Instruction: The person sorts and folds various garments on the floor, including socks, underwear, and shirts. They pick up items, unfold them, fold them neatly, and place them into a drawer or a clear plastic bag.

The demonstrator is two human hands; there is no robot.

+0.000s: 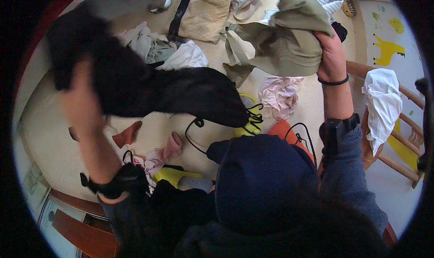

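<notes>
My left hand (83, 100), smeared by motion, grips a long black garment (181, 93) that stretches across toward the middle. Its far-left end is blurred, and dark cords dangle near its right end. Raised at the upper right, my right hand (333, 57) is closed round the edge of an olive-green fabric hat (294, 50) with hanging flaps. Below the hat a crumpled pale pink cloth (279, 95) lies on the floor. Partly hidden by the black garment's end is a yellow item (246, 129).
White and grey-green clothes (187, 55) and a beige woven cloth (205, 16) lie farther off. Nearer are a brown sock (128, 134), a pink sock (173, 145) and an orange item (289, 133). A white cloth (383, 102) hangs over a wooden chair (398, 163) at right.
</notes>
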